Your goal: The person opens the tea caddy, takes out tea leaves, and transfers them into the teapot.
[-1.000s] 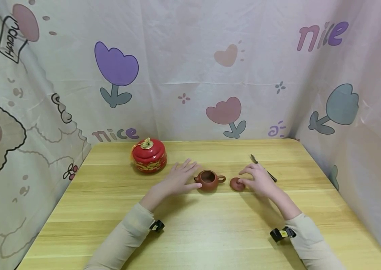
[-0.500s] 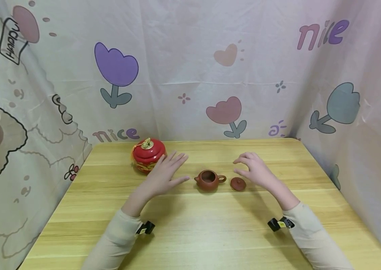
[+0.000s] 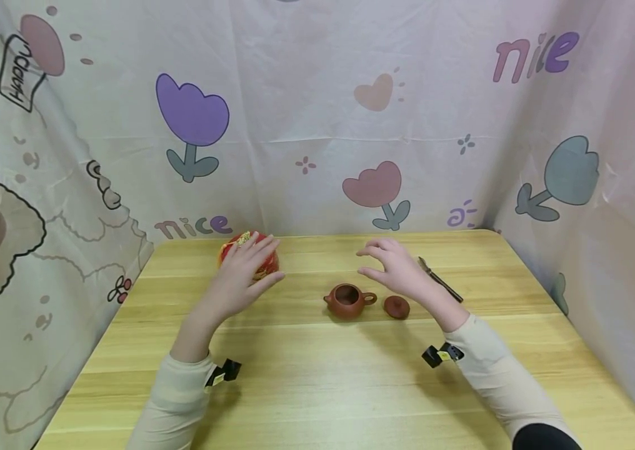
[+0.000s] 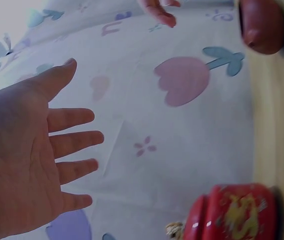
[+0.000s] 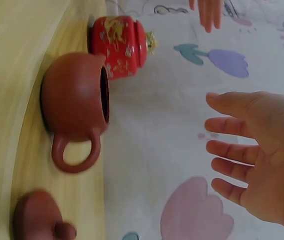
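Note:
My left hand (image 3: 235, 278) is raised in front of the red lidded jar (image 3: 269, 265) and hides part of it in the head view. Its fingers are straight and spread, and the left wrist view shows an empty palm. Above and behind the brown teapot (image 3: 345, 302) hovers my right hand (image 3: 399, 269), fingers loosely bent, nothing in them. The teapot stands lidless, its spout to the left and its handle to the right. Beside the handle lies its round lid (image 3: 397, 307), knob up. In the right wrist view the jar (image 5: 117, 46) shows a gold pattern.
A thin dark tool (image 3: 440, 279) with a pointed end lies on the wooden table (image 3: 317, 387), right of the right hand. Printed cloth (image 3: 295, 94) hangs behind the table and along both sides.
My left hand has moved left from beside the teapot to in front of the jar. The right hand has left the lid, moving up and leftward. Teapot and lid stay put.

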Tool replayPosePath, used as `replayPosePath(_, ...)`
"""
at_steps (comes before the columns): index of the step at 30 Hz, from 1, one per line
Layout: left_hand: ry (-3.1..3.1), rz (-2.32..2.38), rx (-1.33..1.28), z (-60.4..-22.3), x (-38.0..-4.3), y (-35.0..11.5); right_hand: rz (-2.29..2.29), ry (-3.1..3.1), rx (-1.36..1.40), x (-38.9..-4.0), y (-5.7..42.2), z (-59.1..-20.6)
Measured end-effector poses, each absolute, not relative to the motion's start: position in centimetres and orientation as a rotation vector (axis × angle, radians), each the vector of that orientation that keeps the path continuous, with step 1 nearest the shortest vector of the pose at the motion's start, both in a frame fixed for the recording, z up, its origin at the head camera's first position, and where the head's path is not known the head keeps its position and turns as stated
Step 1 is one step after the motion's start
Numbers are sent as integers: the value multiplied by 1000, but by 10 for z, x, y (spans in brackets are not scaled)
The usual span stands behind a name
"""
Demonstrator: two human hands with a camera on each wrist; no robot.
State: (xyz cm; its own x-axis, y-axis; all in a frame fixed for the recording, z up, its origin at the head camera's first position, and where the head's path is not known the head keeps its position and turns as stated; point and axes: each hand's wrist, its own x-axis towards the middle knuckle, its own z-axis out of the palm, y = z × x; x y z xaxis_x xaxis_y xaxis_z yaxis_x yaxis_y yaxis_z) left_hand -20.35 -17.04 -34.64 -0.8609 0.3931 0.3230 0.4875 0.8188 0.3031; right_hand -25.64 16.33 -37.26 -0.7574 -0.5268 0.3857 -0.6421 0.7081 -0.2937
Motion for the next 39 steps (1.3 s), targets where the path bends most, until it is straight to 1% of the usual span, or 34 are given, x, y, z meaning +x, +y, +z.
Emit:
replayPosePath(8, -2715, -660, -544, -333, -206, -193, 667, -2640, 995, -268, 126, -377)
replayPosePath(16, -2707, -651, -361, -333, -220, -209, 719, -2669, 1049, -281, 92, -383)
replayPosePath(22, -2691, -605, -285, -345, -239, -219, 675, -2724, 1072, -293, 70, -388)
replayPosePath(32, -2610, -539, -147, -372, -264, -229, 689, -2812, 1159, -323, 30, -401)
replayPosePath(39, -2547, -420, -126, -395, -284, -234, 602, -2870, 1115, -335, 6, -412)
